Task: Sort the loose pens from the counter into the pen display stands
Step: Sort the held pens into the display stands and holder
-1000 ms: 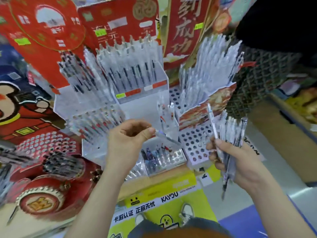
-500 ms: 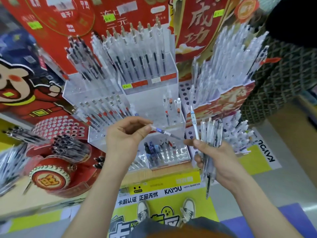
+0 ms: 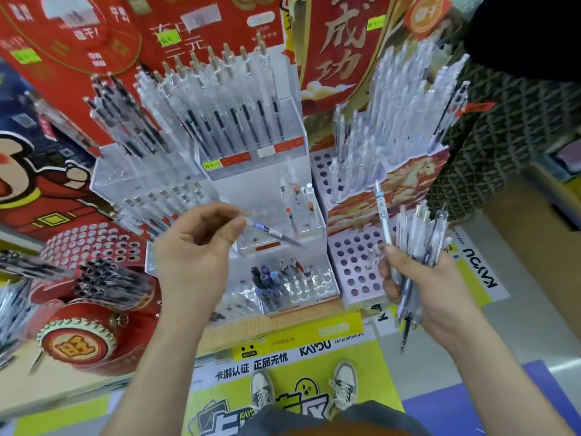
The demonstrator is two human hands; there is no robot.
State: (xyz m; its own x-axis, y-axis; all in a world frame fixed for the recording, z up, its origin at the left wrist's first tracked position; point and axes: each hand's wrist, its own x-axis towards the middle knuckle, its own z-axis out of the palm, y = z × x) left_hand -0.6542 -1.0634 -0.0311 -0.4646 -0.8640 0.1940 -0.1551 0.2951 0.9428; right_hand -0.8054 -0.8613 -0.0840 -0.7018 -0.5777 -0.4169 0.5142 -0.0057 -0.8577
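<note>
Head view: left grip [image 3: 198, 247] on blue pen [image 3: 270, 232], right grip [image 3: 421, 287] on pen bundle [image 3: 421, 237], unchanged.

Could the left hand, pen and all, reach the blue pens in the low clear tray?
Probably yes. The left hand pinches its pen close to the blue pens, nothing lies between, and the right hand with its bundle is off to the side.

Left hand [image 3: 195, 247] pinches a pen [image 3: 270, 232]; right hand [image 3: 418, 287] grips a pen bundle [image 3: 421, 240].
</note>
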